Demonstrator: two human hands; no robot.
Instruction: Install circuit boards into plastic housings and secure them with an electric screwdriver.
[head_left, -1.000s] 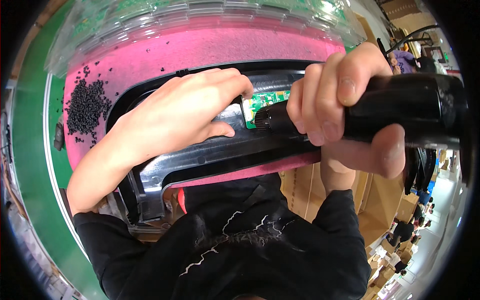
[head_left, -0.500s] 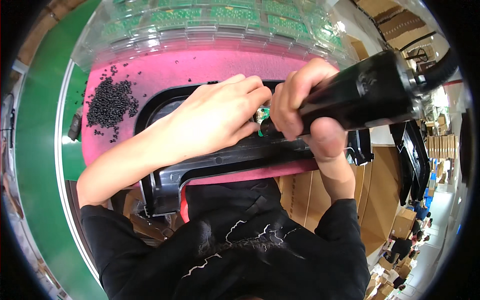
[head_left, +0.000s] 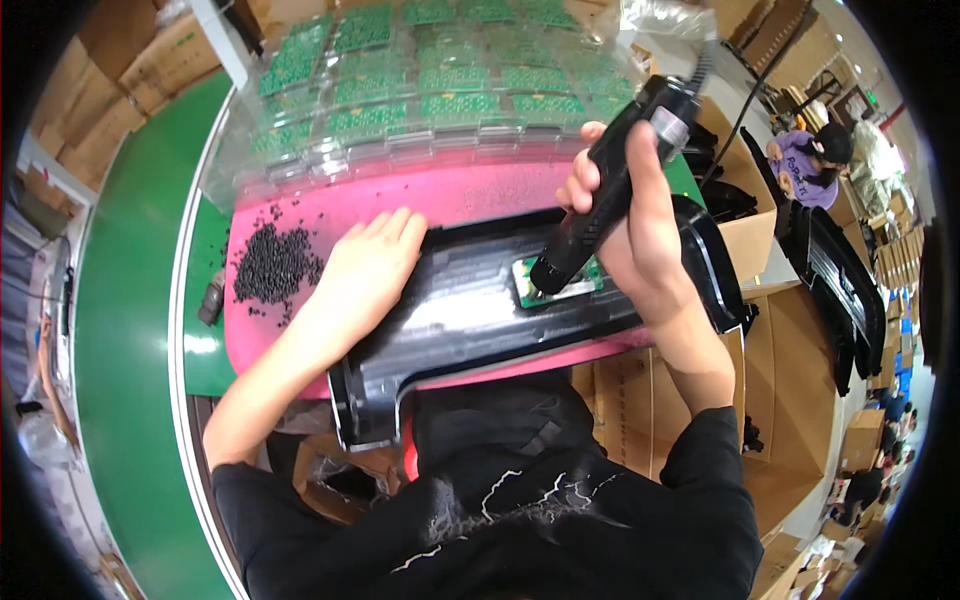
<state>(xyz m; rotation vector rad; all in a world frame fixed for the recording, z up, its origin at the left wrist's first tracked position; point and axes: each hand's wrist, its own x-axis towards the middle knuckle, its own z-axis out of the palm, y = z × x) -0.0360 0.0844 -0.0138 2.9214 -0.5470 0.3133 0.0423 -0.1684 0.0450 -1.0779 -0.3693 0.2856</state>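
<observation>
A pink mat [head_left: 470, 195] is covering the bench, carrying a long black plastic housing [head_left: 470, 315]. The left hand [head_left: 368, 268] is lying flat and open across the housing's left end. The right hand [head_left: 640, 225], grip closed, is holding a black electric screwdriver [head_left: 610, 185], pressing its tip onto a small green circuit board [head_left: 560, 282] seated in the housing. Black screws [head_left: 275, 265] are lying heaped on the mat, just left of the left hand.

Beyond my work, a heap of small black screws [head_left: 272, 265] lies on the pink mat [head_left: 470, 195]. Farther back sit clear plastic trays of green circuit boards [head_left: 440, 90]. A green conveyor belt [head_left: 125, 330] curves along my left. Cardboard boxes [head_left: 790, 370] stand to my right, and a person in a purple top [head_left: 805, 165] sits beyond them.
</observation>
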